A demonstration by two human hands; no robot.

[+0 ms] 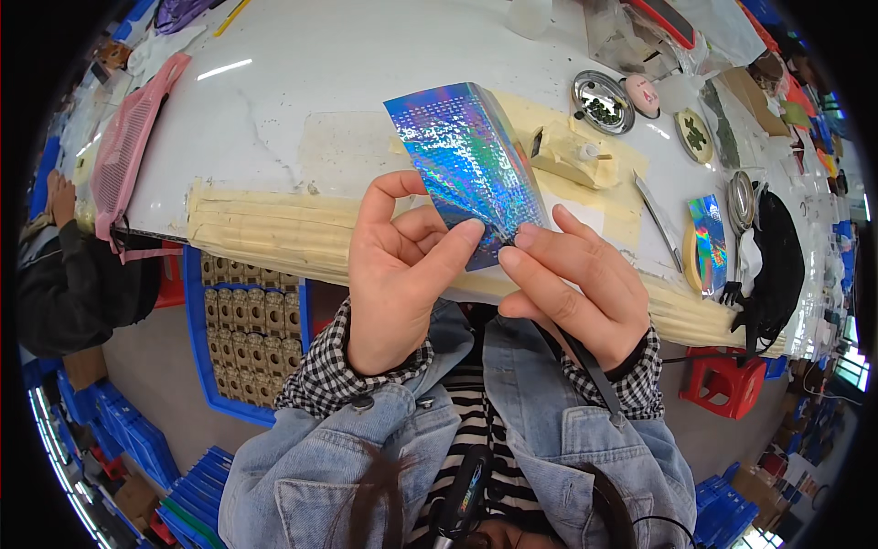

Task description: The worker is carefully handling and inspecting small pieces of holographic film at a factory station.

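A shiny blue holographic sheet [462, 151], covered with rows of small marks, is raised in front of me over the table edge. My left hand [393, 265] grips its lower left part, thumb on the front face. At the sheet's lower edge my right hand [585, 284] is closed in a pinch, its fingertips close to the left thumb. A long slim dark tool, apparently tweezers [590, 375], runs out of the right hand toward the wrist. Its tip by the sheet is mostly hidden by the fingers.
A taped block [572, 156] stands behind the sheet. To the right lie a round metal dish [604, 102] of small dark pieces, a knife-like tool [658, 222] and another holographic sheet [709, 242]. A blue crate [206, 366] of patterned parts sits below, left. Another person's hand [61, 199] shows far left.
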